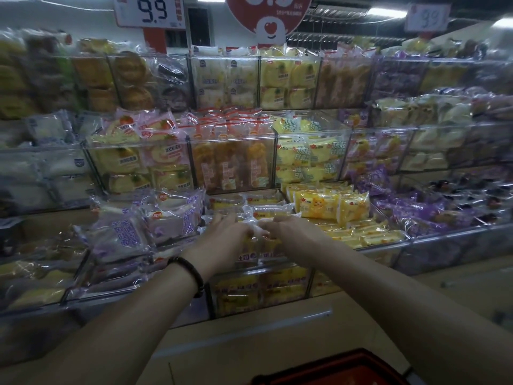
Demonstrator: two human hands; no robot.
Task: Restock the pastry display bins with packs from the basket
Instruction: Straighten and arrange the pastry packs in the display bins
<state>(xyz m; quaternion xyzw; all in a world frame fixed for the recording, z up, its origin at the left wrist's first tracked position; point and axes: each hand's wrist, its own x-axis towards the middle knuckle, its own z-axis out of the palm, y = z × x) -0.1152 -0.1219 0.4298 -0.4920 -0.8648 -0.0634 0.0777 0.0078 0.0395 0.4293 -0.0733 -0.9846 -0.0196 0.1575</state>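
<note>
Left hand (225,235) and right hand (281,229) each keep a pinching grip on one yellow pack (256,245) over the front bin (238,291). The bins look nearly full; the basket (341,368), nearer than that bin, hides its contents.

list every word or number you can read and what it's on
"9.9" on the white price sign, upper left
"9.9", faint, on the right price sign
Digits on the red round sign: cut off, small print unreadable
Chinese print on the pastry packs: too blurred to read
</note>
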